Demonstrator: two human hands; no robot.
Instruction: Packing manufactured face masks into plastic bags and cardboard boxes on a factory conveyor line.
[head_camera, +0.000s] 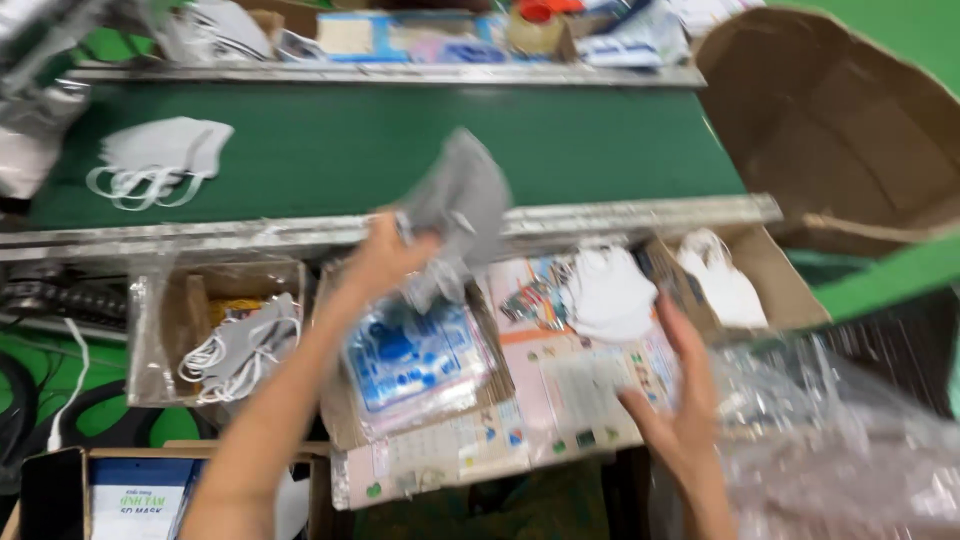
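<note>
Clear plastic film (840, 450), crinkled and blurred, fills the lower right corner closest to the lens. Right hand (680, 400) beside it, palm open, fingers spread and released, hovering over or touching printed flat packets (570, 390); contact not clear through the blur. Left hand (385, 260) raised above the tabletop (480, 490), fingers closed on a grey face mask (462, 205), which hangs tilted in the air in front of the green conveyor belt (400, 150). Motion blur on mask and hand.

Below the left hand: stack of blue-printed clear pouches (415, 360) in a shallow cardboard tray. Just right of it, a white mask (605, 295) lying on the printed packets. Further right, more white masks (725, 285) in an open carton.

Left side: small cardboard box wrapped in plastic, holding grey masks with white ear loops (240, 350). On the belt, far left, a pile of white masks (160, 155), well apart from both hands. Large open brown carton (830, 130) at upper right. Blue-and-white box (135, 495) at bottom left edge.
</note>
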